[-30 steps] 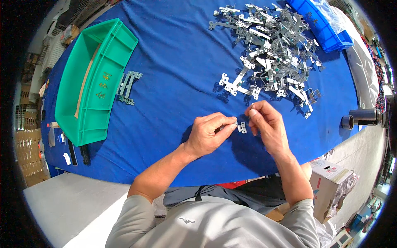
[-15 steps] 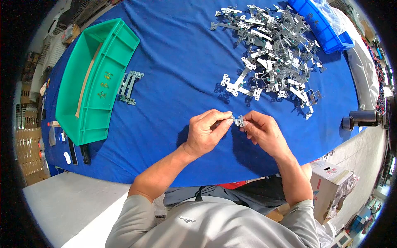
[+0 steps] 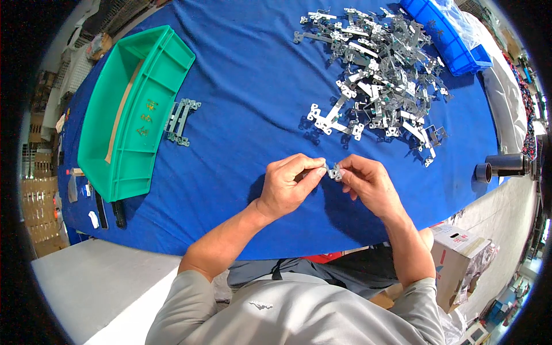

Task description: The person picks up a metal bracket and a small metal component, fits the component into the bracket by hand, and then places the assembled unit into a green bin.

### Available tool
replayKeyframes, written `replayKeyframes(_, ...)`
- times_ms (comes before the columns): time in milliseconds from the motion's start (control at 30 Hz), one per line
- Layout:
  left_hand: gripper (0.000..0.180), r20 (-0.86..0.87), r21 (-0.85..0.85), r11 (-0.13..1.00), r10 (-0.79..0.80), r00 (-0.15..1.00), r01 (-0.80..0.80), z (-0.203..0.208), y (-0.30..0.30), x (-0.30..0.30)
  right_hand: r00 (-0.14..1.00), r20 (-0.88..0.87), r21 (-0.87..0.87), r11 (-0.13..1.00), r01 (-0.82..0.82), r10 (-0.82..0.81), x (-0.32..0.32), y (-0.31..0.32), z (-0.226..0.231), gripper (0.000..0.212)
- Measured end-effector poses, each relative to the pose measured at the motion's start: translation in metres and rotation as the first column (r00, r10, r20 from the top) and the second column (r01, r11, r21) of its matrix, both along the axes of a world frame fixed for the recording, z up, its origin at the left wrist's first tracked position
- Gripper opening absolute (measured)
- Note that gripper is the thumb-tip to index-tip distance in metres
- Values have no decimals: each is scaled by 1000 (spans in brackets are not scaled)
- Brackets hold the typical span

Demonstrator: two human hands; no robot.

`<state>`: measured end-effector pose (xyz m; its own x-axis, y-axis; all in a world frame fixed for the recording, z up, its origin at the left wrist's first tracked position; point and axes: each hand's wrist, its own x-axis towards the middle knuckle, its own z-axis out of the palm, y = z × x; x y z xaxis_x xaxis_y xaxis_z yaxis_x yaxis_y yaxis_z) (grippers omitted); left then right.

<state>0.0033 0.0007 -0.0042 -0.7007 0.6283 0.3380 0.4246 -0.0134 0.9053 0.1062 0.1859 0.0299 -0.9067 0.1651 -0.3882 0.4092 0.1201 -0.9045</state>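
A small metal bracket (image 3: 334, 172) is held up over the blue cloth, between the fingertips of both hands. My left hand (image 3: 290, 183) pinches its left end with thumb and forefinger. On the other side my right hand (image 3: 368, 179) grips the right end, the fingers curled behind it. Much of the bracket is hidden by the fingers. Beyond my hands, a big heap of similar metal brackets (image 3: 382, 75) lies on the cloth at the far right. A few more brackets (image 3: 181, 122) lie side by side against the green bin.
The green plastic bin (image 3: 164, 63) stands at the left. At the far right is a blue tray (image 3: 454, 54) with clear plastic in it. A dark cylinder (image 3: 506, 165) lies at the right edge of the blue cloth (image 3: 230, 115); a cardboard box (image 3: 457, 247) stands below.
Both hands have shifted very slightly right, still pinching the bracket, which looks a little turned. Heap and bracket row look the same; the view has barely moved.
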Motion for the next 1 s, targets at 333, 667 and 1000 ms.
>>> replayKeyframes(333, 12, 19, -75, 995, -63, 998, 64, 1, 1, 1, 988, -103, -312, 947, 80, -118, -3, 1, -10, 17)
replayKeyframes(667, 14, -39, -32, 999, 26, 999, -27, 0, -1, 1, 974, -79, -144, 969, 202, -214, -2, 4, 2, 18)
replayKeyframes(1000, 13, 48, -38, 999, 22, 999, -20, 2, -1, 1, 999, -22, -40, 999, -30, 29, 1, 2, -2, 18)
